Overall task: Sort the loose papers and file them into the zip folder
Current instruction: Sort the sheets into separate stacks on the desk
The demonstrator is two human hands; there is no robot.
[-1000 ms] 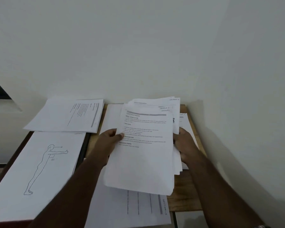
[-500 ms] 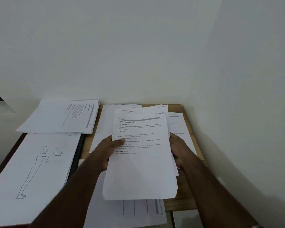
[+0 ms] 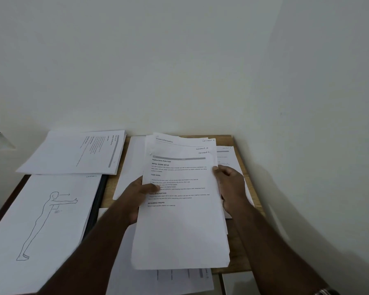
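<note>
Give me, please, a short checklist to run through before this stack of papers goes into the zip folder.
1. Left hand holds the stack, thumb on the top sheet: ok.
2. Right hand holds the stack's right edge: ok.
3. Sheet edges squared: not ok, upper corners fan out.
4. Top sheet reads section 1: ok.
5. Zip folder found and open: cannot tell; only a dark edge shows under the figure drawing.
6. All loose papers gathered: not ok, the sideways sheet lies apart.
</note>
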